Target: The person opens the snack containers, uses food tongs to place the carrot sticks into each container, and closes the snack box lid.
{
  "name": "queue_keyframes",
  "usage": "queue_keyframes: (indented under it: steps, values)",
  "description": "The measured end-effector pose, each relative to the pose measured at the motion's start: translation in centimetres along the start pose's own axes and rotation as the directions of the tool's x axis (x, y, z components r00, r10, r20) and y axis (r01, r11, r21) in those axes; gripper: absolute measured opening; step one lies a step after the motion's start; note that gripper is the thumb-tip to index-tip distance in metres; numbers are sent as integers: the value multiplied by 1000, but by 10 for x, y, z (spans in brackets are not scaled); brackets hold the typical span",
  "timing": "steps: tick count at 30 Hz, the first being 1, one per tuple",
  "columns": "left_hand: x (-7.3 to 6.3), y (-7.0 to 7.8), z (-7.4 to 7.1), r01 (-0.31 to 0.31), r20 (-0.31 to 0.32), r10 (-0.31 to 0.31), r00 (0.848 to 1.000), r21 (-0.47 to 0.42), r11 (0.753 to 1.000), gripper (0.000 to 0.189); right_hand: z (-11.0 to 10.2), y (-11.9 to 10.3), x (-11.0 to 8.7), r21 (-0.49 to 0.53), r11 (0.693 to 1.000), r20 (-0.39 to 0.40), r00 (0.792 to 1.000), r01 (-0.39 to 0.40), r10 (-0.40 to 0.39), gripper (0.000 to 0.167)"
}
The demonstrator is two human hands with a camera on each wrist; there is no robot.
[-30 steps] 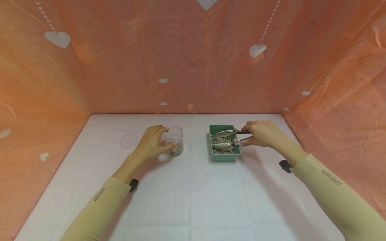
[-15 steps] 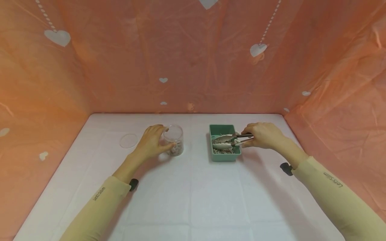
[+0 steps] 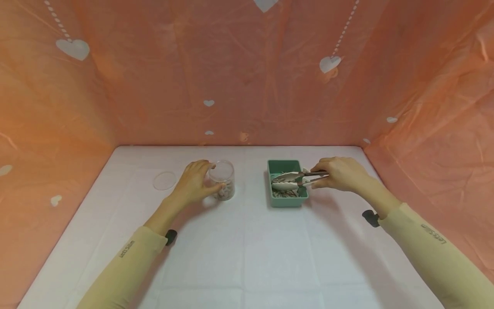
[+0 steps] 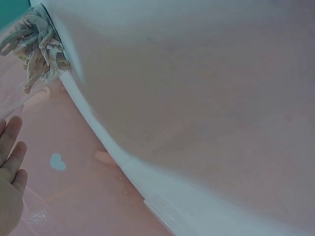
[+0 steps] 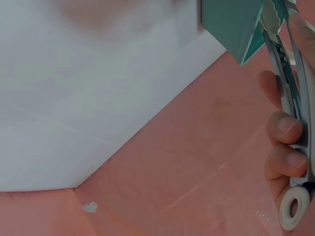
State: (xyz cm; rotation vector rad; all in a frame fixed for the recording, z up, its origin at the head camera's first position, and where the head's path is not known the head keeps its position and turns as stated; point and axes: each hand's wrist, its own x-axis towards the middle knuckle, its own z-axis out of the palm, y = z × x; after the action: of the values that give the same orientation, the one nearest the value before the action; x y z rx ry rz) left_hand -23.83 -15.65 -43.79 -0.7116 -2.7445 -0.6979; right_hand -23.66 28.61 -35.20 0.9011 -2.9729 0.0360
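My left hand (image 3: 194, 181) holds the clear jar (image 3: 227, 175) from its left side, thumb in front and fingers at the back near the rim. Greyish curled pieces lie in the jar's lower part; the left wrist view shows them as pale, wrinkled dried strips (image 4: 42, 46). With curled fingers my right hand (image 3: 337, 174) grips a pair of metal tongs (image 3: 285, 186) with pale scalloped tips. Those tips are inside the green box (image 3: 286, 203), drawn close together over thin greyish dried strips (image 3: 284, 195). Whether strips are pinched between the tips is hard to tell.
A clear round lid (image 3: 164, 180) lies flat on the white-covered table (image 3: 247, 249), left of the jar. Orange cloth (image 3: 247, 77) with white hearts stands behind the table and along both sides. The box stands to the right of the jar, with a gap between.
The two tips of the tongs have come together inside the box. My right hand has shifted slightly right with them. The left hand and jar have stayed put.
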Motion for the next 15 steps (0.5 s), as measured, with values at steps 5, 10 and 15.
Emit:
queue_keyframes:
  steps: [5,10,15]
  values:
    - [0,0,-1,-5,-8,5,1000,-6,1000,69,-4,-1,-2,8,1000,-11,1000,-5,5,43]
    - [0,1,-1,-8,-12,8,1000,-5,1000,68,-6,1,-5,11,1000,-38,999,13,-12,44]
    - [0,1,-1,-4,-11,4,1000,-5,1000,68,-9,3,-9,25,999,-85,996,43,-41,43]
